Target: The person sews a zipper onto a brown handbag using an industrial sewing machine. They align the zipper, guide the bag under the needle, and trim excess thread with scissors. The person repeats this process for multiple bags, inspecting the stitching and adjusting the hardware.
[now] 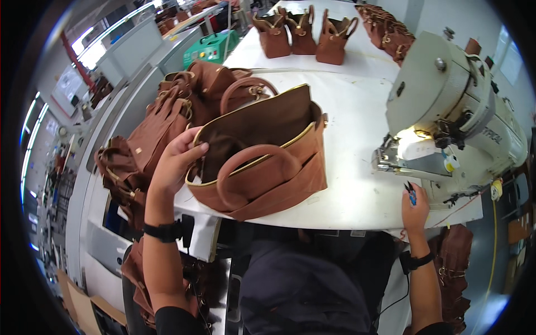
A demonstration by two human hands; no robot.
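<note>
A brown handbag (273, 181) stands open-topped on the white table, its dark lining showing between zipper-edged sides. One round handle arches toward me, the other rises behind. My left hand (181, 153) grips the bag's left upper edge, thumb on the inside and fingers partly hidden. At the right, near the table's front edge, my right hand (415, 207) is closed around small thread snips (411, 194) with blue on the handle and dark blades pointing up. The snips are apart from the bag.
A sewing machine (474, 120) with its lamp lit stands at the right. Brown bags are heaped (151, 134) on the left. Three upright handbags (333, 42) stand at the back, beside a long row of bags (385, 33). A green box (212, 49) sits at the far left.
</note>
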